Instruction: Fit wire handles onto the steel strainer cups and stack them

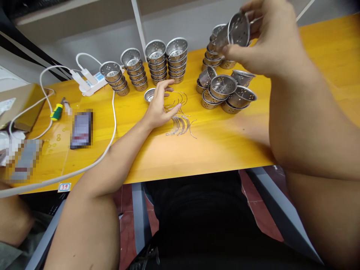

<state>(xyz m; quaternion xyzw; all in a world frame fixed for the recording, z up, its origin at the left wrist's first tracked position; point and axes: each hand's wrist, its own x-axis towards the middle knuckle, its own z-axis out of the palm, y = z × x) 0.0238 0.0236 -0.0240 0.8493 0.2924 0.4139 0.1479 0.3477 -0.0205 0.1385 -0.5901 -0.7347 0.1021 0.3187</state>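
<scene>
Metal cup, perforated and round-rimmed, fills the right hand's grip while the left hand, fingers parted, hovers by curved wires.

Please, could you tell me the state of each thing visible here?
Perforated cup: held, tilted.
Right hand: gripping the cup.
Left hand: open.
Curved wires: lying loose.
Four cup stacks: upright, nested.
Right cup pile: some tilted.
Power strip: plugs inserted.
Green-handled tool: lying.
Phone: screen unreadable.
</scene>
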